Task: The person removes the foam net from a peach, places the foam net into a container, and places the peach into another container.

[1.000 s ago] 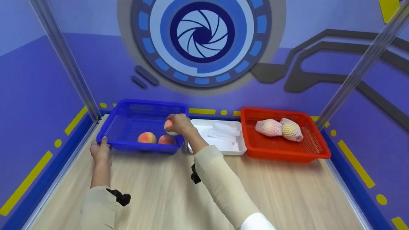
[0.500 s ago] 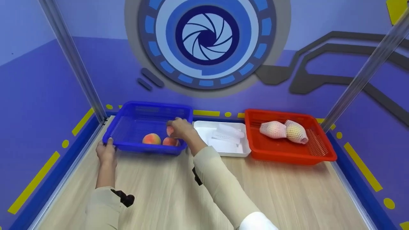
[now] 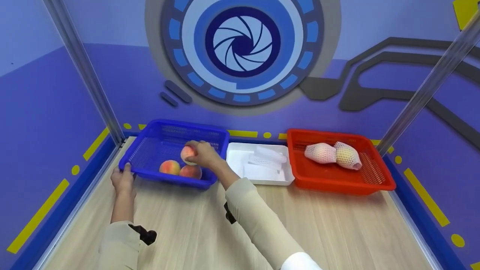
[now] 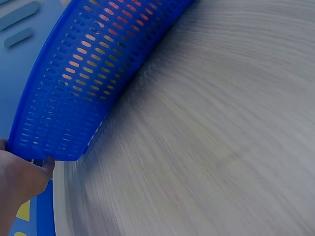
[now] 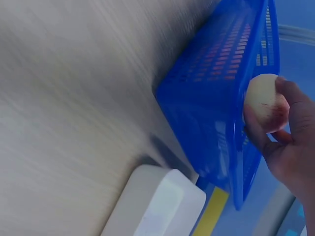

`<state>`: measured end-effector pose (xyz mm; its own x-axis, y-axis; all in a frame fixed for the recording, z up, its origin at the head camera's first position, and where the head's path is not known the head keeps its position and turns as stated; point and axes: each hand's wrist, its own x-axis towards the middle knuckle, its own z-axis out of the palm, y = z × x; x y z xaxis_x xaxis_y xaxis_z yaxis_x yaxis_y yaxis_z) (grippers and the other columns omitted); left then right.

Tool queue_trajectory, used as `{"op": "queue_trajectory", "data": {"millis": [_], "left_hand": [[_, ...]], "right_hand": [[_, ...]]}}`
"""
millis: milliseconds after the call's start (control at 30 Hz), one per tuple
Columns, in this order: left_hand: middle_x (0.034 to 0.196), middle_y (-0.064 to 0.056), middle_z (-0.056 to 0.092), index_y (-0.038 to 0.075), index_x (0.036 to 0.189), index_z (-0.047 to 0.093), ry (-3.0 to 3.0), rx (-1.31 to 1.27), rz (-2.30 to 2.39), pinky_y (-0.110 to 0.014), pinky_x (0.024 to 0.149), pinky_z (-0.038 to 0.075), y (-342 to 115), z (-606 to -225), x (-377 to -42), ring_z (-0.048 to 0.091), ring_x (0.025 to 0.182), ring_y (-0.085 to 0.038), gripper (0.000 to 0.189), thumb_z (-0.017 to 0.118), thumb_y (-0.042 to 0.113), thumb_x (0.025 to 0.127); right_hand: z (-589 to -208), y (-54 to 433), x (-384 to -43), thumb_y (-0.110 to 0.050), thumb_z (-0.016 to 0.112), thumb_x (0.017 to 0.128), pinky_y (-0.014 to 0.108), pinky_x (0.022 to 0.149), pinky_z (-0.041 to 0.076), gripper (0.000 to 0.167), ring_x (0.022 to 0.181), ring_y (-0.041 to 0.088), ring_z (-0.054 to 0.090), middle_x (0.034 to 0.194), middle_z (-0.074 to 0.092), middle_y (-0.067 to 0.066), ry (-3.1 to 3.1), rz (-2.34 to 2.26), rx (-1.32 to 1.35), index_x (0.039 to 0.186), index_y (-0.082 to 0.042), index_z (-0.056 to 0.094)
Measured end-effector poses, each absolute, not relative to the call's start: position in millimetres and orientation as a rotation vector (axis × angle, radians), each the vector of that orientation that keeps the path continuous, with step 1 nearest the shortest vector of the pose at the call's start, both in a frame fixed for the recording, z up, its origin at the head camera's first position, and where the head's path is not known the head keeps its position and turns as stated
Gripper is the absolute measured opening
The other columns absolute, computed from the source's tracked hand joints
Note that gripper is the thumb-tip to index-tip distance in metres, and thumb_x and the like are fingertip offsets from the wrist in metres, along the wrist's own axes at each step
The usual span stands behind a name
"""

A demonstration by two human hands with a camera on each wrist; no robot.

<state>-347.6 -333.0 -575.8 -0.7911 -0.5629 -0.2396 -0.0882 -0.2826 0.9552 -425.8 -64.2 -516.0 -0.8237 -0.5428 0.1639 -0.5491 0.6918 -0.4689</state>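
Observation:
My right hand [image 3: 205, 153] holds a peach [image 3: 187, 153] inside the blue basket [image 3: 148, 173], near its right side. In the right wrist view the thumb and fingers close round that peach [image 5: 266, 104], which shows pale yellow with a red blush. Two more peaches, a yellow-red peach [image 3: 170, 167] and a redder peach [image 3: 191, 171], lie along the basket's front wall. At the basket's front left corner, my left hand [image 3: 123, 183] grips the rim. Its thumb lies outside the corner in the left wrist view, while most of its fingers are hidden.
Right of the blue basket stands a white tray [image 3: 235, 154] holding white foam net sleeves [image 3: 264, 159]. A red basket [image 3: 318, 183] beyond it holds two fruits [image 3: 323, 153] in foam nets. The patterned back wall [image 3: 258, 120] rises close behind all the containers.
My right hand has moved left with the peach. The blue basket has turned slightly, its front right corner coming nearer, and the two loose peaches have shifted left. My left hand keeps its grip.

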Motion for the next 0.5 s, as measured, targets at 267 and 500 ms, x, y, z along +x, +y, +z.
{"op": "queue_trajectory", "data": {"millis": [267, 500], "left_hand": [[0.16, -0.019, 0.034, -0.002, 0.157, 0.027, -1.64, 0.781, -2.134, -0.035, 0.116, 0.038, -330.9, -575.5, -349.6, 0.038, 0.145, -0.026, 0.055, 0.039, 0.022, 0.11], [0.162, -0.017, 0.032, 0.0, 0.159, 0.024, -1.648, 0.797, -2.142, -0.032, 0.116, 0.037, -332.6, -575.7, -350.1, 0.036, 0.147, -0.026, 0.057, 0.039, 0.024, 0.11]], "right_hand": [[-514.7, -74.4, -418.1, -0.026, 0.074, 0.091, 0.047, 0.096, 0.053, 0.049, 0.116, 0.033, 0.059, 0.133, 0.058, 0.013, -2.874, 0.646, 0.755, 0.137, -0.019, 0.06], [-502.7, -55.8, -422.2, -0.038, 0.076, 0.083, 0.047, 0.082, 0.058, 0.053, 0.114, 0.037, 0.054, 0.134, 0.058, 0.006, -2.951, 0.278, 0.778, 0.134, -0.033, 0.063]]}}
